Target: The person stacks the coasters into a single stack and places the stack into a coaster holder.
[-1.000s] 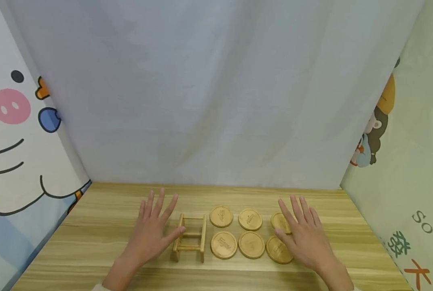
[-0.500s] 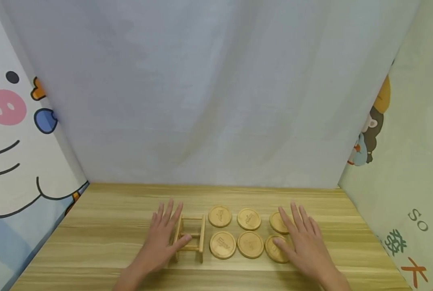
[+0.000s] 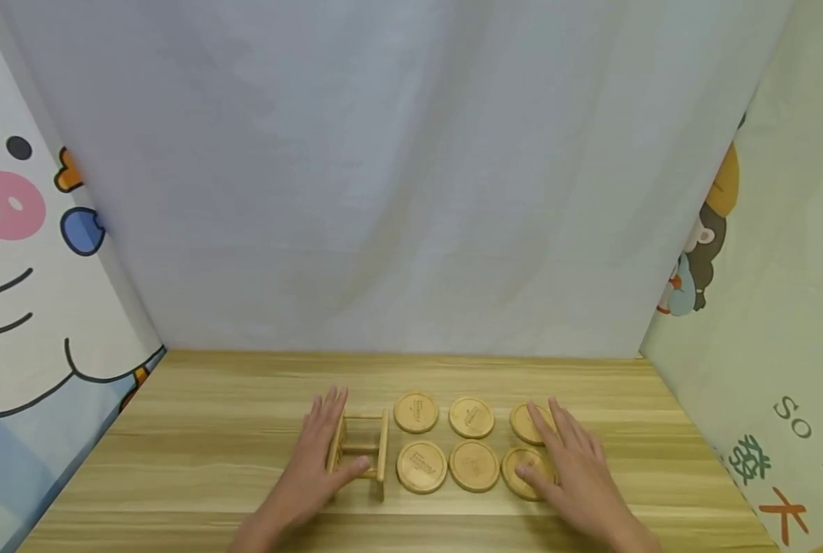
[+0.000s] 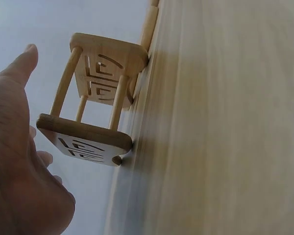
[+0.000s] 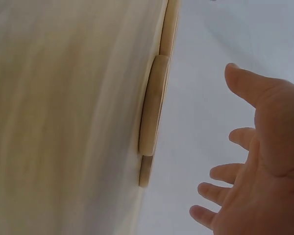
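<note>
Poising left hand (image 3: pixel 314 463) empty beside the wooden coaster rack (image 3: pixel 361 447) and right hand (image 3: pixel 580 470) empty above coasters (image 3: pixel 522 460) farthest from it, perhaps risking toppling it through lopsided pinching.

The head camera looks forward and down over the surface (image 3: pixel 210 415) to its far edge; both wrist cameras, low, close and sideways, share its rack (image 4: pixel 85 128) (left) and discs (image 5: pixel 154 105) (right).
</note>
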Action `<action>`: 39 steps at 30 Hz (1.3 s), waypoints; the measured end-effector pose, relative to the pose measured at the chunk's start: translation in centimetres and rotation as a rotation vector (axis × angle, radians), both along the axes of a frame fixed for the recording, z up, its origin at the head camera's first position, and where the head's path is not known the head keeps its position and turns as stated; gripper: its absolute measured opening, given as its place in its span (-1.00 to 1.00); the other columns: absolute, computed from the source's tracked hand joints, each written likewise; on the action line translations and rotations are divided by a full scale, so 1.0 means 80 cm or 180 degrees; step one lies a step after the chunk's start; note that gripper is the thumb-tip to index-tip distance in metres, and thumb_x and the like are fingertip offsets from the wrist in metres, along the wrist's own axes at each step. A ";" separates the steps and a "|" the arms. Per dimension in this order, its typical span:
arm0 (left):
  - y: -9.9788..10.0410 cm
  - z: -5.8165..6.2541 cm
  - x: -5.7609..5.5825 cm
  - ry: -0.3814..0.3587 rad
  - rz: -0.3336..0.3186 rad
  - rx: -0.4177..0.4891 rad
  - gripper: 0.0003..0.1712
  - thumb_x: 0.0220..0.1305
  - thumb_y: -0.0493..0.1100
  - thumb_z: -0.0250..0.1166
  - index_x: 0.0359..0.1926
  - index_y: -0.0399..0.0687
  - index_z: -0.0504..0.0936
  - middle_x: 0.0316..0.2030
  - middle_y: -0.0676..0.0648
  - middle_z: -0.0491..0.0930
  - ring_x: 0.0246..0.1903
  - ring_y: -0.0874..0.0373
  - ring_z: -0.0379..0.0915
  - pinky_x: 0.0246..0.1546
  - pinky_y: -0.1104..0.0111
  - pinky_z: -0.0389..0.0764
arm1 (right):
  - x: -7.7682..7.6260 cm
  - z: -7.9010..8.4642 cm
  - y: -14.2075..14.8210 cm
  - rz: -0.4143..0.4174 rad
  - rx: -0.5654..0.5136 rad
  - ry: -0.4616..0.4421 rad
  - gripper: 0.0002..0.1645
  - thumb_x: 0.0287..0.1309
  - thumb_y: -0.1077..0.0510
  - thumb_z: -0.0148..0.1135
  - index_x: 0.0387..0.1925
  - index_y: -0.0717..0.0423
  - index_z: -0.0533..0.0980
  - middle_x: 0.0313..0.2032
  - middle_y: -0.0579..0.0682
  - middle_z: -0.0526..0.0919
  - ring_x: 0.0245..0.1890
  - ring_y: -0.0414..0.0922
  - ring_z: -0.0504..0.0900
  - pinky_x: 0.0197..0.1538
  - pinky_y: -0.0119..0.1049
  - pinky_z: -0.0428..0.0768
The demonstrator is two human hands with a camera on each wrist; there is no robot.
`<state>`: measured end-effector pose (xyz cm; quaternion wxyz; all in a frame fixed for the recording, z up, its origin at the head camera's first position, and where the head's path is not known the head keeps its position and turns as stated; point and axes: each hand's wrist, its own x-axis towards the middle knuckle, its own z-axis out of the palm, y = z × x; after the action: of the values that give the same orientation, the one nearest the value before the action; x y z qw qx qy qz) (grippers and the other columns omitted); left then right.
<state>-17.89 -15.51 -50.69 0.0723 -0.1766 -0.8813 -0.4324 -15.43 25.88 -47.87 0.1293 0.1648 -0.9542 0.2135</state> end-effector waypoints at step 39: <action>-0.004 -0.043 -0.010 -0.0314 -0.0176 0.0909 0.44 0.18 -0.03 0.74 0.83 0.42 -0.05 0.80 -0.14 -0.12 0.73 -0.30 -0.18 0.56 -0.36 0.04 | -0.006 -0.029 0.002 0.0234 -0.0483 -0.0494 0.29 -0.10 0.11 0.88 0.66 0.04 0.41 0.29 0.06 0.60 0.33 0.15 0.53 0.31 0.33 0.58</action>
<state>-18.72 -15.85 -54.11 0.0414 -0.1674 -0.8081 -0.5632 -15.90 26.04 -50.16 0.0593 0.1725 -0.9357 0.3019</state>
